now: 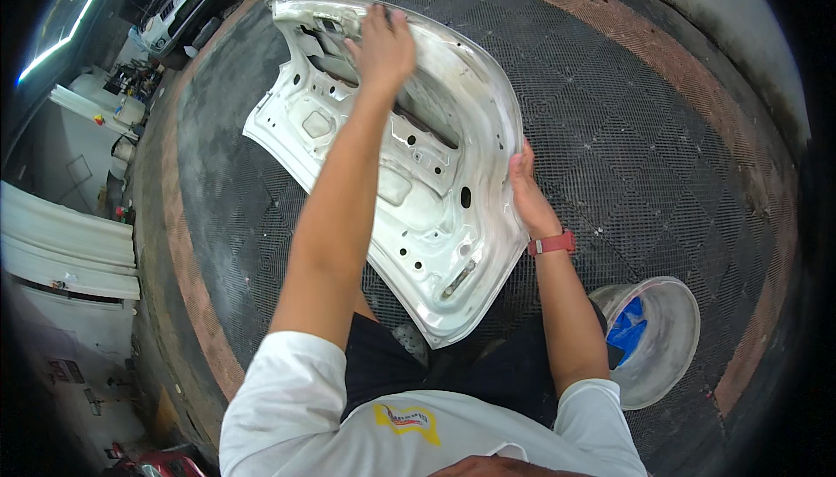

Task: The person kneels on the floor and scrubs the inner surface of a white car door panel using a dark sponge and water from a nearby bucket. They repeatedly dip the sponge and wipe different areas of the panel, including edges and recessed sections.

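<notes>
A white car trunk lid [435, 190] lies tilted in front of me with its ribbed, holed inner side up. My left hand [383, 49] reaches across to its far edge; the fingers are stretched out over the inner face and the thumb stands apart. Whether anything thin lies under that palm is hidden. At the lid's right edge, my right hand [529, 188] is wrapped round the rim, with the thumb on top and the other fingers mostly out of sight. A red watch [552, 243] sits on that wrist.
Beside my right forearm stands a grey bucket [684, 338] with something blue [627, 329] inside. Dark grid floor tiles [627, 137] with a reddish border surround me. A white vehicle [187, 7] is parked at the far left, and white panels [70, 233] line the left side.
</notes>
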The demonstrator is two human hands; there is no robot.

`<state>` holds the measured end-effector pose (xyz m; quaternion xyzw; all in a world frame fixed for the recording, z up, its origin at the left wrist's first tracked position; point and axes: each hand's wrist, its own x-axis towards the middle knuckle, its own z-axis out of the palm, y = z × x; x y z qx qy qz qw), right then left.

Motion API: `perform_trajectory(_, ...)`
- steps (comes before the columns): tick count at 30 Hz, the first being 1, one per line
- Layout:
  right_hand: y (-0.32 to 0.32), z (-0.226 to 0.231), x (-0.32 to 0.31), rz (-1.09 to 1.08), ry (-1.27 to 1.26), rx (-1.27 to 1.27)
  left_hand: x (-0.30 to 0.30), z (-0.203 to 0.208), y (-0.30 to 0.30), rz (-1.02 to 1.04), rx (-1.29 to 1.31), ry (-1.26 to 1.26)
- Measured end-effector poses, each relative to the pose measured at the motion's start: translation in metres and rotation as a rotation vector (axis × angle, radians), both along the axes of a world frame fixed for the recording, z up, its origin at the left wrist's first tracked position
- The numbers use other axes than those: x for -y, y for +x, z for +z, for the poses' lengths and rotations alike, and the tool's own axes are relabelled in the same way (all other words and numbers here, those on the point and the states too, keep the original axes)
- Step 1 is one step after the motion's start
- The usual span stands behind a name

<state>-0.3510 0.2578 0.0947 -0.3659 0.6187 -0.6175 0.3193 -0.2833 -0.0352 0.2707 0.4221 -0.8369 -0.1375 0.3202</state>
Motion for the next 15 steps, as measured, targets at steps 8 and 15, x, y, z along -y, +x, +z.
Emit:
perform_trajectory(8,0.002,0.004,-0.005,0.033,-0.046,0.085,-0.162,-0.045,0.014,-0.265,0.047,-0.320)
perform_trajectory(15,-0.002,0.022,-0.010,0.086,-0.173,0.369,-0.174,-0.132,0.041,-0.452,0.468,-0.388)
